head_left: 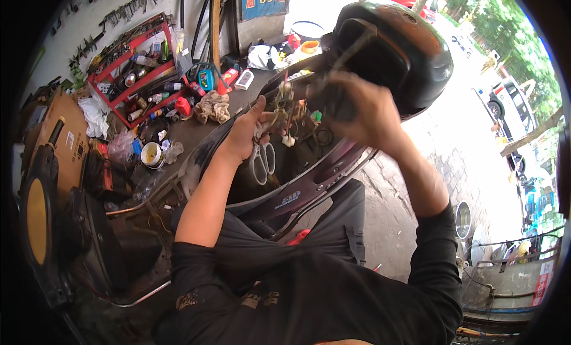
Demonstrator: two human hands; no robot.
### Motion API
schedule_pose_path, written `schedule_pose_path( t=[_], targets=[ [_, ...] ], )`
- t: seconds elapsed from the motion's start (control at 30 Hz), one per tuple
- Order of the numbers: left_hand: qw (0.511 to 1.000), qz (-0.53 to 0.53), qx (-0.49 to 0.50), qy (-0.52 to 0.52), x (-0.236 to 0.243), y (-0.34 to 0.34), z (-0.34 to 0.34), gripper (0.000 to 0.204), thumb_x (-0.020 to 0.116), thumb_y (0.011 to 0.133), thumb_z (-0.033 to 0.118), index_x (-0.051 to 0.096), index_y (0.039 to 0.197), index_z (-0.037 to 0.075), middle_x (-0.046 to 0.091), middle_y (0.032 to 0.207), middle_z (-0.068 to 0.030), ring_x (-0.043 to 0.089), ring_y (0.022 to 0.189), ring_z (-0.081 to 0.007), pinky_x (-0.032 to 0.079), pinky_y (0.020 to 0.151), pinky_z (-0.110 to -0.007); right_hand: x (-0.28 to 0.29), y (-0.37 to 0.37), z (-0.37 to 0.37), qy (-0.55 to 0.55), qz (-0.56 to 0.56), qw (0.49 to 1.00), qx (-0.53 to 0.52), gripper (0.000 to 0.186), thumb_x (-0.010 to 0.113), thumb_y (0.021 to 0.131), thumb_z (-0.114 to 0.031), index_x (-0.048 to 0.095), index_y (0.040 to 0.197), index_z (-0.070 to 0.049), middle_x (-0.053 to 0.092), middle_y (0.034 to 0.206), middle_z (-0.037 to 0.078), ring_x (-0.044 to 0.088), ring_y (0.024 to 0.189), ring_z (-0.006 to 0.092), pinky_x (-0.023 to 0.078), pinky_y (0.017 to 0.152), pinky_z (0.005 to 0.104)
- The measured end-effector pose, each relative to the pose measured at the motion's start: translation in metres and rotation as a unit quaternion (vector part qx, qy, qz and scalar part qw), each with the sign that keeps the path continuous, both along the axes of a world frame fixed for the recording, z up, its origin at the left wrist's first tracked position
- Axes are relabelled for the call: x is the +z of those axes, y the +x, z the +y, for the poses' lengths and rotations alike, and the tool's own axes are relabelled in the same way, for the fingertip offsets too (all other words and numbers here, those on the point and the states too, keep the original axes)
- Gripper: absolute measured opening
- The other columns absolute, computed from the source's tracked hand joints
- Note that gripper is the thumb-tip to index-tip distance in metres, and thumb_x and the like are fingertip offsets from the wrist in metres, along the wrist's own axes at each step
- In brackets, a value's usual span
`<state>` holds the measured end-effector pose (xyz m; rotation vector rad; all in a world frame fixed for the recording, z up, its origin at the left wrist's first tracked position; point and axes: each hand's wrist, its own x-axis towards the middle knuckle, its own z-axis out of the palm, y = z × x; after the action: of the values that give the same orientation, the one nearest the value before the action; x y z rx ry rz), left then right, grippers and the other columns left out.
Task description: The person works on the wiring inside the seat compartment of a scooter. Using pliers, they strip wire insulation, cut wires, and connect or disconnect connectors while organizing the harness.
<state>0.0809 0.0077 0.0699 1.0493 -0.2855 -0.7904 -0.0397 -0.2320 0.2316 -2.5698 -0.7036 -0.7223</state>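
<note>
My left hand is closed over the open body of a scooter, its thumb raised. Grey-handled scissors hang from that hand, loops down and blades hidden. Beside its fingers is a bundle of wires with pale connectors; a green connector sits to the right. My right hand is over the right side of the scooter body, smeared by motion. Its fingers curve by a dark shape that I cannot make out. The purple side panel of the scooter runs below both hands.
A black rear box stands just beyond my right hand. To the left are a red rack of bottles and cans, a crumpled brown cloth and a white tub. A scooter mirror rises at far left.
</note>
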Motion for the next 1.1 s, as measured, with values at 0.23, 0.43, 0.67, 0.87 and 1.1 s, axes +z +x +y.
schedule_pose_path(
  t=[0.23, 0.43, 0.67, 0.87, 1.1],
  targets=[
    [0.983, 0.181, -0.021, 0.008, -0.007, -0.052, 0.005, 0.047, 0.058, 0.100, 0.046, 0.065, 0.109, 0.000, 0.073, 0.092, -0.0121, 0.069, 0.073, -0.0158, 0.049, 0.052, -0.022, -0.122, -0.100, 0.008, 0.003, 0.082, 0.991, 0.102, 0.072, 0.084, 0.068, -0.016, 0.049, 0.129, 0.004, 0.064, 0.122, 0.023, 0.067, 0.106, 0.0382, 0.058, 0.087, 0.0445],
    [0.989, 0.111, 0.008, 0.096, -0.033, -0.066, 0.016, 0.023, 0.062, 0.098, 0.028, 0.064, 0.103, 0.005, 0.073, 0.104, -0.0154, 0.066, 0.075, -0.0142, 0.040, 0.048, -0.021, -0.187, -0.145, 0.008, 0.084, 0.104, 0.991, -0.031, 0.064, 0.084, 0.070, -0.015, 0.054, 0.123, 0.003, 0.064, 0.123, 0.022, 0.066, 0.110, 0.0371, 0.056, 0.092, 0.0432],
    [0.975, 0.019, 0.085, 0.205, -0.019, -0.047, -0.006, 0.025, 0.070, 0.093, 0.027, 0.063, 0.105, 0.007, 0.069, 0.090, -0.0063, 0.058, 0.065, -0.0079, 0.035, 0.045, -0.018, -0.211, -0.123, 0.028, 0.050, 0.078, 0.996, 0.005, 0.069, 0.082, 0.069, -0.019, 0.051, 0.127, 0.001, 0.062, 0.126, 0.021, 0.064, 0.113, 0.0358, 0.052, 0.092, 0.0453],
    [0.948, -0.147, -0.020, 0.283, -0.028, -0.044, -0.027, 0.027, 0.081, 0.084, 0.016, 0.069, 0.101, -0.001, 0.073, 0.088, -0.0039, 0.065, 0.074, -0.0086, 0.050, 0.068, -0.024, -0.231, -0.096, 0.067, 0.037, 0.085, 0.996, 0.012, 0.062, 0.079, 0.067, -0.022, 0.054, 0.119, -0.001, 0.059, 0.111, 0.016, 0.060, 0.100, 0.0316, 0.050, 0.081, 0.0416],
    [0.839, -0.329, 0.035, 0.433, -0.050, -0.058, -0.060, 0.034, 0.086, 0.076, 0.022, 0.071, 0.098, 0.000, 0.073, 0.089, -0.0038, 0.065, 0.075, -0.0082, 0.052, 0.070, -0.026, -0.231, -0.093, 0.063, 0.051, 0.138, 0.988, 0.057, 0.053, 0.082, 0.070, -0.031, 0.061, 0.112, -0.006, 0.056, 0.101, 0.012, 0.058, 0.096, 0.0302, 0.050, 0.081, 0.0398]
  ],
)
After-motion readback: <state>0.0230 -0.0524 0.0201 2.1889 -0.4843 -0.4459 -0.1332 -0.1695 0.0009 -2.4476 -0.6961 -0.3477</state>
